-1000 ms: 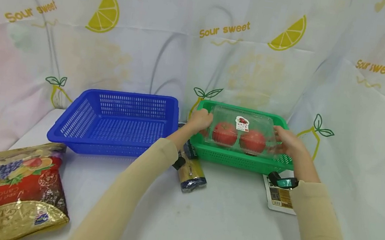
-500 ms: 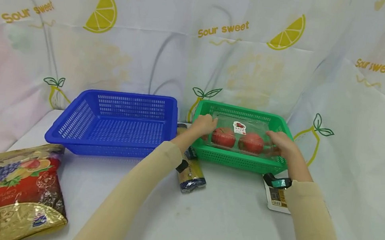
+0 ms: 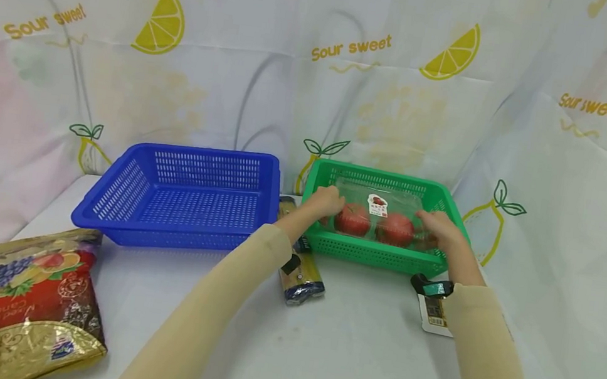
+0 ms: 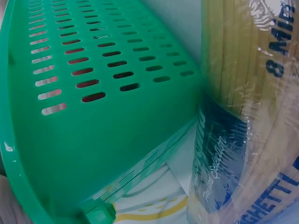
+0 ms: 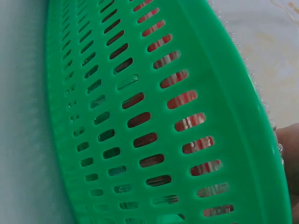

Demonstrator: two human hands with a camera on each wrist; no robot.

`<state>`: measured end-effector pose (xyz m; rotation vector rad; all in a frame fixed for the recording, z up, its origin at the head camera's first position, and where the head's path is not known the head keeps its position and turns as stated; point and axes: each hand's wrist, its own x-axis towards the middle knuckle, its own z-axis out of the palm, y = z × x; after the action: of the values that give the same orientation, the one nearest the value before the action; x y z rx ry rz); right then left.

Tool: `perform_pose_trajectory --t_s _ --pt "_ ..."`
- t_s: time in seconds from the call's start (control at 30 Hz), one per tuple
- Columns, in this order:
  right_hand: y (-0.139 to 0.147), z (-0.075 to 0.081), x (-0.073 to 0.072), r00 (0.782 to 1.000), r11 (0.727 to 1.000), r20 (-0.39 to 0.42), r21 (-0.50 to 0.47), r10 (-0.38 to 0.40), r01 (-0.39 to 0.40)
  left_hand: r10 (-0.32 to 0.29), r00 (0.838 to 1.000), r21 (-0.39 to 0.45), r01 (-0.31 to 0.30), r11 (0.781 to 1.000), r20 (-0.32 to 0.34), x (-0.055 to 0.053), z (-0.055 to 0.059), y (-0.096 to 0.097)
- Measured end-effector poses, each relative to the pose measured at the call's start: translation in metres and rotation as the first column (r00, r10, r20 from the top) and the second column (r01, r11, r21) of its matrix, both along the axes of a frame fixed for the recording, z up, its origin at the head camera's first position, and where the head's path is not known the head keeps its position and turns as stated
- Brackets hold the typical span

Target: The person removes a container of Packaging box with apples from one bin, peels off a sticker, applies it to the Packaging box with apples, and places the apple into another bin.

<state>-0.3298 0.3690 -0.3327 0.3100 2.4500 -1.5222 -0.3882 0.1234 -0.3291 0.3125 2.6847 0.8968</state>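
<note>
A clear plastic fruit box (image 3: 406, 203) with two red apples (image 3: 353, 220) visible under its lid sits inside the green basket (image 3: 369, 256). My left hand (image 3: 326, 201) grips the box's left end, thumb side up. At the opposite end my right hand (image 3: 441, 229) holds on, its lower fingers seen through the clear plastic. In the left wrist view the basket wall fills the left side, with only a sliver of the hand at the edge. Through the basket's slots in the right wrist view, red shows behind the wall.
A blue basket (image 3: 199, 208) stands left of the green one. A spaghetti pack (image 3: 304, 278) lies between them, partly under my left forearm. A bag of mixed fruit candy (image 3: 22, 300) lies at the front left. A flat white pouch (image 3: 436, 313) is half hidden by my right wrist.
The fruit box has come down into the green basket, its lid lower than before. Both hands have moved down with it and slightly inward, still at its ends.
</note>
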Motion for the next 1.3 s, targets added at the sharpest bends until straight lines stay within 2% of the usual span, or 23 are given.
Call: perform_pose_trajectory --t_s 0.13,0.23,0.57,0.67,0.77,0.87,0.97,1.1,1.3 --pt "0.002 -0.005 -0.002 1.000 1.000 0.012 0.028 0.012 -0.012 -0.004 0.998 0.002 0.004 1.000 0.058 0.000 -0.003 0.002" --pt "0.004 -0.009 -0.003 0.999 0.998 0.021 0.060 0.029 -0.030 -0.009 0.997 -0.013 0.010 1.000 0.079 0.000 -0.005 0.003" --pt "0.000 -0.013 0.000 1.000 0.998 0.002 0.055 0.023 -0.023 -0.061 0.998 -0.080 0.064 0.995 0.034 0.006 -0.010 0.002" --pt "-0.002 -0.012 0.001 0.999 0.996 -0.012 0.079 0.030 -0.029 -0.069 0.998 -0.080 0.070 0.994 0.016 0.007 -0.012 0.002" --pt "-0.005 -0.011 0.003 0.999 0.990 -0.022 0.134 0.037 -0.034 -0.086 0.995 -0.105 0.091 0.990 0.046 0.008 -0.009 0.001" --pt "-0.008 -0.010 0.006 0.999 0.975 -0.027 0.220 0.045 -0.039 -0.113 0.990 -0.131 0.125 0.984 0.089 0.006 -0.004 -0.001" --pt "-0.011 -0.007 0.008 0.997 0.943 -0.041 0.331 0.060 -0.043 -0.129 0.984 -0.125 0.144 0.982 0.122 0.005 0.001 -0.004" --pt "-0.013 -0.002 0.010 0.994 0.887 -0.074 0.461 0.077 -0.034 -0.125 0.982 -0.097 0.139 0.986 0.141 0.008 0.005 -0.004" --pt "-0.017 0.001 0.013 0.992 0.843 -0.094 0.537 0.086 -0.023 -0.123 0.984 -0.103 0.137 0.985 0.129 0.015 0.010 -0.005"
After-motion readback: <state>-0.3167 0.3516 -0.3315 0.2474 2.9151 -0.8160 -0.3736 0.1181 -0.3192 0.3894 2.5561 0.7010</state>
